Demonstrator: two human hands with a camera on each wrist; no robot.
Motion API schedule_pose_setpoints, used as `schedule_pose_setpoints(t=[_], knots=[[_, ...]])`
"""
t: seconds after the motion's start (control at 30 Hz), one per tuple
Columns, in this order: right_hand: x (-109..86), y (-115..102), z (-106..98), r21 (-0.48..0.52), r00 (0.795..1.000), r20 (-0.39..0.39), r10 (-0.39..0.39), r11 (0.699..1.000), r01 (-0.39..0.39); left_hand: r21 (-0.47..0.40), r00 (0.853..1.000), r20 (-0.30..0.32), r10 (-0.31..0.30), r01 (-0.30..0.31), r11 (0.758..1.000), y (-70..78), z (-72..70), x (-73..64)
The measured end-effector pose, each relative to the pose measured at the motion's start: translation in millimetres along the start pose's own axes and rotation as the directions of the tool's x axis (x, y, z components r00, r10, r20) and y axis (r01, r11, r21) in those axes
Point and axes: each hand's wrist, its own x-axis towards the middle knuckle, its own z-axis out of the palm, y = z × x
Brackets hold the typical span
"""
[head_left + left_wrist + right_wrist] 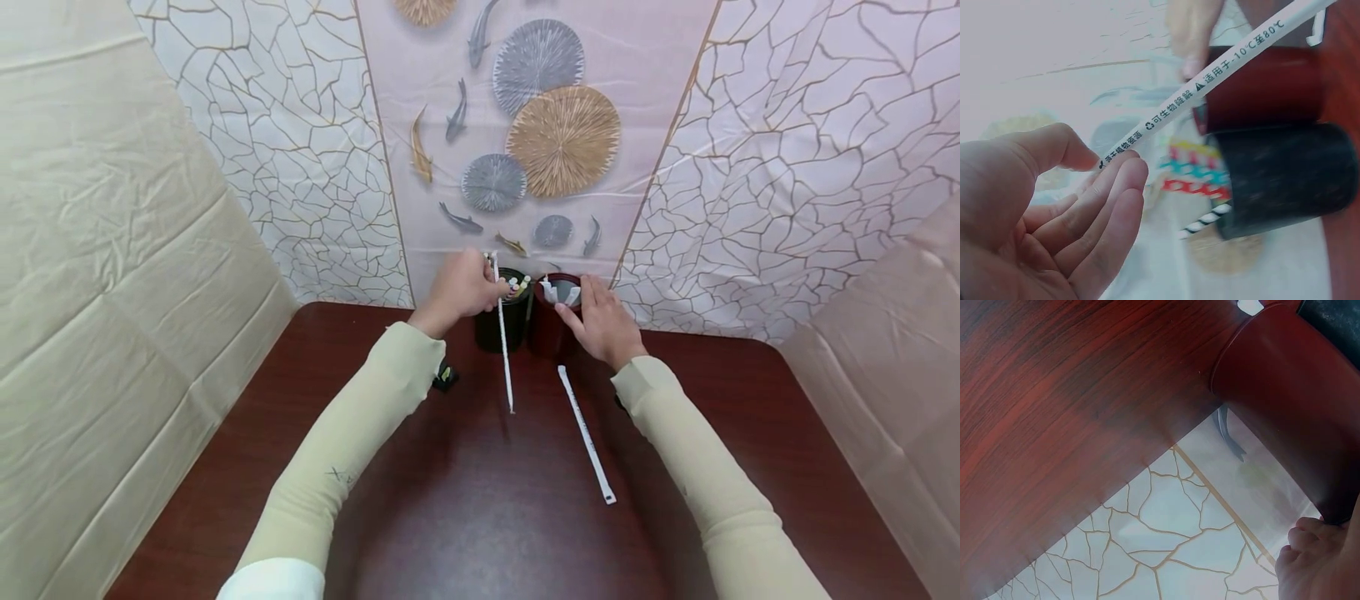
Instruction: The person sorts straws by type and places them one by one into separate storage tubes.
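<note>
My left hand (465, 285) pinches a white paper-wrapped straw (505, 354) between thumb and fingers near its top end. Printed characters run along the wrapper (1200, 81) in the left wrist view. The straw hangs in front of a black cup (498, 332), which holds several striped straws (1194, 175). Beside that cup stands a dark red cup (550, 333) with white strips inside its rim. My right hand (606, 323) holds the red cup at its rim, thumb in front and fingers on the right side. In the right wrist view only its fingertips (1304, 540) show.
Another white wrapped straw (587, 437) lies on the dark wooden table (480, 533). A small black object (445, 377) sits left of the cups, partly behind the left sleeve. Patterned cloth (315, 150) hangs right behind the cups.
</note>
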Motion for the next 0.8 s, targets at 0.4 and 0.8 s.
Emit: schedule_pose_setpoints(t=[0.4,0.8], knots=[[0.3,0.5,0.1,-0.001,1.0,-0.001,-0.004,1.0,0.004,0.078,0.958,-0.262,0.115,-0.098,0.992,36.0,-50.7,14.4],[0.3,1.1,1.0,0.006,1.0,-0.02,-0.013,1.0,0.013,0.07,0.875,-0.429,0.224,-0.216,0.974,69.6,-76.1,20.6]])
